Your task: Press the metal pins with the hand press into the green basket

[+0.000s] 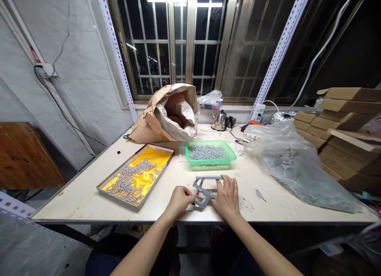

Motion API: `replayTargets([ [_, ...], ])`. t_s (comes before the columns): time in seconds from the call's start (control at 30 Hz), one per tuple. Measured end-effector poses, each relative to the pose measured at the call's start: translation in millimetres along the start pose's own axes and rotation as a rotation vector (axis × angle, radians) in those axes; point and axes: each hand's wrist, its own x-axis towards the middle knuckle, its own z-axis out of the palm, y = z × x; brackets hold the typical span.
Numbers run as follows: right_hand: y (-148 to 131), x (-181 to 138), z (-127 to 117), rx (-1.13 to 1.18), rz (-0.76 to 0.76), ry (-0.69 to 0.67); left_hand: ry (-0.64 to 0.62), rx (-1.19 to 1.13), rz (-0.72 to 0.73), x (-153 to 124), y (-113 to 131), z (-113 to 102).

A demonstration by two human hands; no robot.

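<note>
A small grey hand press tool [203, 190] lies on the white table [89, 192] near its front edge. My left hand [179, 200] is closed in a pinch at the tool's left side, on something too small to name. My right hand [227, 196] rests on the tool's right side, its fingers laid over the handle. Just beyond the tool stands a green plastic basket [210, 153] full of small metal pieces. To the left lies a flat tray with a yellow lining [149, 157], several small metal pieces scattered on it.
A crumpled brown paper sack [166, 113] sits at the back of the table, a kettle [220, 120] near the window. A large clear plastic bag [294, 161] of parts covers the right side, with stacked cardboard boxes [342, 125] behind it.
</note>
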Motion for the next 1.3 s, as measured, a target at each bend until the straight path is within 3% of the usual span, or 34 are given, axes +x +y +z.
replayTargets([
  [0.1, 7.0, -1.1, 6.4, -0.026, 0.086, 0.001, 0.167, -0.137, 0.045, 34.3, 28.0, -2.4],
  [0.23, 12.1, -3.1, 14.3, -0.027, 0.074, -0.012, 0.334, -0.219, 0.178, 82.6, 80.3, -4.3],
  [0.33, 15.4, -5.1, 17.1, -0.020, 0.051, -0.012, 0.318, -0.100, 0.274, 92.5, 91.6, -19.0],
  [0.47, 15.8, -6.6, 17.9, 0.005, 0.033, -0.030, 0.260, 0.315, 0.256, 65.1, 57.1, -80.2],
  [0.6, 11.0, -5.3, 19.3, 0.045, 0.017, -0.051, 0.229, 0.657, -0.112, 36.8, 12.5, -151.2],
  [0.67, 9.5, -4.8, 20.2, 0.050, 0.008, -0.054, 0.226, 0.695, -0.225, 30.1, -3.4, -169.1],
  [0.77, 10.3, -5.1, 20.2, 0.046, -0.005, -0.046, 0.243, 0.676, -0.263, 26.0, -16.0, -174.6],
  [0.9, 12.3, -4.7, 16.1, 0.028, -0.030, -0.017, 0.352, 0.524, -0.077, 20.9, -11.8, -156.5],
  [1.0, 8.4, -1.7, 10.5, 0.010, -0.053, 0.015, 0.338, 0.103, 0.086, 13.4, -3.3, -116.7],
  [1.07, 3.3, 0.9, 6.3, -0.002, -0.063, 0.020, 0.228, -0.178, 0.091, 6.8, -0.7, -79.0],
  [1.17, -3.8, 3.5, 0.4, -0.024, -0.065, -0.004, 0.141, -0.387, 0.076, -3.5, -2.6, -24.7],
  [1.3, -6.7, 3.5, -3.3, -0.059, -0.045, -0.057, 0.114, -0.430, 0.057, -12.4, -8.0, 12.0],
])
